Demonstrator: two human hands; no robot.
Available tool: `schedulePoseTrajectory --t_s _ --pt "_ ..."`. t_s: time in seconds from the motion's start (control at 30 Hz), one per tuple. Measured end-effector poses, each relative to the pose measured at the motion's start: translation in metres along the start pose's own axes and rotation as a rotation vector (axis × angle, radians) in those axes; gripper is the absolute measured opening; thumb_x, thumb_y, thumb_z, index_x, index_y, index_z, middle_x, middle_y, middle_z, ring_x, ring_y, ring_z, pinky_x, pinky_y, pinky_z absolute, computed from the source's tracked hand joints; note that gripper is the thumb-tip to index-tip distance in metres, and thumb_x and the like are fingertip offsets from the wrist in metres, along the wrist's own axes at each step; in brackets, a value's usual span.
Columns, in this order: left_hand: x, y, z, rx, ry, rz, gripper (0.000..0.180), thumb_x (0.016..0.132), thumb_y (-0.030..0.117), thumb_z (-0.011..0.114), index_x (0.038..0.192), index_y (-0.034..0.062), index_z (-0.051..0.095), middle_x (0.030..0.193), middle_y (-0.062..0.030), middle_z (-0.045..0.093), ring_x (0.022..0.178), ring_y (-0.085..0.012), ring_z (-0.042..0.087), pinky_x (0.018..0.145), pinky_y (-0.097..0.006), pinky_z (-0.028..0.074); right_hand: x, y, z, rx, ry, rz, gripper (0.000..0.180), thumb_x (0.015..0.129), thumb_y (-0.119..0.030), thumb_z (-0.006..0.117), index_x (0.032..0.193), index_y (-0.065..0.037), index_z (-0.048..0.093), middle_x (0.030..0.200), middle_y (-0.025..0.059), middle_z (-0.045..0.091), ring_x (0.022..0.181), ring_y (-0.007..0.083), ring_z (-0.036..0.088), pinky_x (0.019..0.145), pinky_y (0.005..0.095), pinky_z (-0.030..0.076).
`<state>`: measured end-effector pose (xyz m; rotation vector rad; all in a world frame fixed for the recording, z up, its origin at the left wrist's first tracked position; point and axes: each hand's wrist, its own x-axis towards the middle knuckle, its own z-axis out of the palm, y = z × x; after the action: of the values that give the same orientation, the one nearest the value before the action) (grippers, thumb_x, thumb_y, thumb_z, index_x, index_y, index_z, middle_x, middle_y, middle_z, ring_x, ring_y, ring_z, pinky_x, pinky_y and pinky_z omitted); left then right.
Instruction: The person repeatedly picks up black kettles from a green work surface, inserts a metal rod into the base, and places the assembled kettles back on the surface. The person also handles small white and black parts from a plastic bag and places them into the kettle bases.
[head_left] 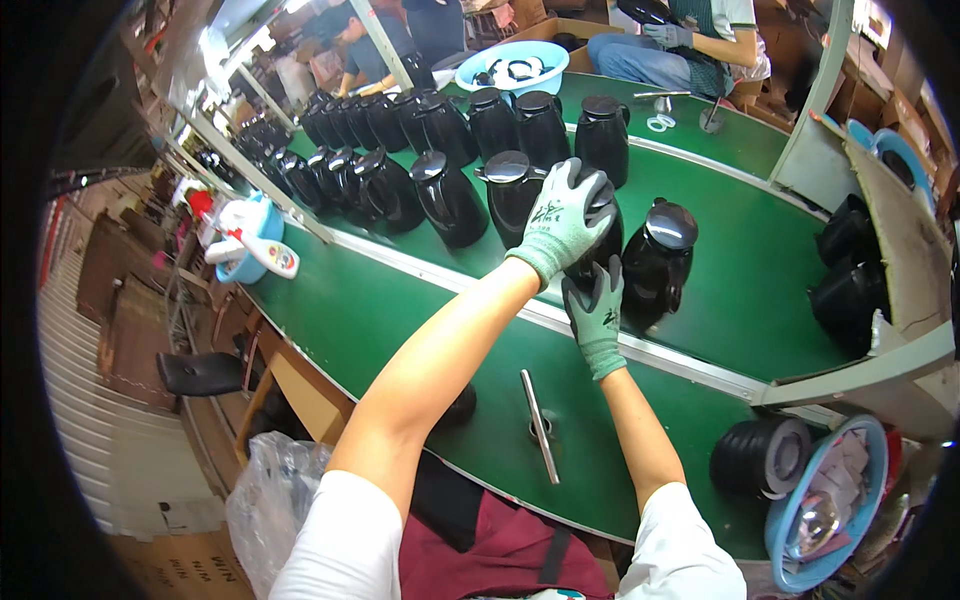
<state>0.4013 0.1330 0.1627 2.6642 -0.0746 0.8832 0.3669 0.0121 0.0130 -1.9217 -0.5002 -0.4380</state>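
A glossy black jug (609,242) stands between my two gloved hands, mostly hidden by them. My left hand (572,215), in a pale green and grey glove, is closed over its top. Lower down, my right hand (598,312) presses its fingers against the jug's body. Just right of it is another black jug (660,262) with a shiny lid and a side handle. To the left, a jug with a silvery lid (510,190) stands close to my left wrist. A T-shaped metal tool (540,425) lies on the green bench between my forearms.
Two rows of black jugs (445,205) stretch to the far left along the green bench (400,290). A pale rail (680,368) runs lengthwise. At the right are stacked black round parts (755,455) and a blue basin (785,540). Co-workers sit across the bench.
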Motion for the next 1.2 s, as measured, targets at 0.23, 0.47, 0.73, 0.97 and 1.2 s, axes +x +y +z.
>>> schedulePoseTrajectory --t_s 0.23,0.47,0.73,0.97,1.2 --pt "0.064 -0.002 -0.030 0.088 -0.538 -0.243 0.060 0.074 0.038 0.088 0.117 0.0039 0.063 0.106 -0.0152 0.069 0.109 -0.0314 0.064 0.102 -0.043 0.050 -0.012 0.034 0.019 -0.069 0.124 -0.129 0.048 0.086 -0.017 0.076 0.130 -0.011 0.058 0.161 0.0220 0.038 0.132 0.0413 0.051 0.103 0.0518 0.043" --pt "0.077 -0.026 -0.035 0.232 -0.650 -0.104 0.073 0.071 0.044 0.090 0.127 0.0059 0.063 0.120 -0.0213 0.060 0.116 -0.0347 0.058 0.105 -0.040 0.049 -0.013 0.026 0.031 0.029 0.069 -0.076 0.050 0.085 -0.015 0.075 0.133 -0.015 0.059 0.162 0.0190 0.038 0.142 0.0374 0.045 0.107 0.0503 0.039" --pt "0.097 -0.014 -0.020 0.347 -0.743 -0.181 0.083 0.076 0.061 0.080 0.125 -0.0042 0.063 0.120 -0.0251 0.068 0.112 -0.0375 0.068 0.100 -0.043 0.053 -0.011 0.033 0.035 0.037 0.063 0.002 0.051 0.085 -0.016 0.074 0.133 -0.019 0.059 0.163 0.0160 0.038 0.143 0.0350 0.044 0.109 0.0491 0.038" --pt "0.097 -0.026 -0.017 0.275 -0.758 -0.334 0.078 0.071 0.060 0.084 0.109 -0.0068 0.070 0.111 -0.0263 0.071 0.109 -0.0357 0.070 0.096 -0.042 0.054 -0.012 0.024 0.030 -0.001 0.054 -0.017 0.049 0.085 -0.013 0.074 0.131 -0.017 0.059 0.162 0.0166 0.040 0.142 0.0349 0.044 0.108 0.0486 0.039" --pt "0.088 -0.030 -0.029 0.322 -0.729 0.194 0.109 0.071 0.067 0.083 0.153 0.0107 0.040 0.152 -0.0223 0.040 0.140 -0.0455 0.042 0.110 -0.061 0.040 -0.013 0.027 0.034 0.012 0.072 -0.004 0.047 0.086 -0.017 0.074 0.131 -0.022 0.061 0.163 0.0147 0.038 0.143 0.0338 0.043 0.107 0.0488 0.040"
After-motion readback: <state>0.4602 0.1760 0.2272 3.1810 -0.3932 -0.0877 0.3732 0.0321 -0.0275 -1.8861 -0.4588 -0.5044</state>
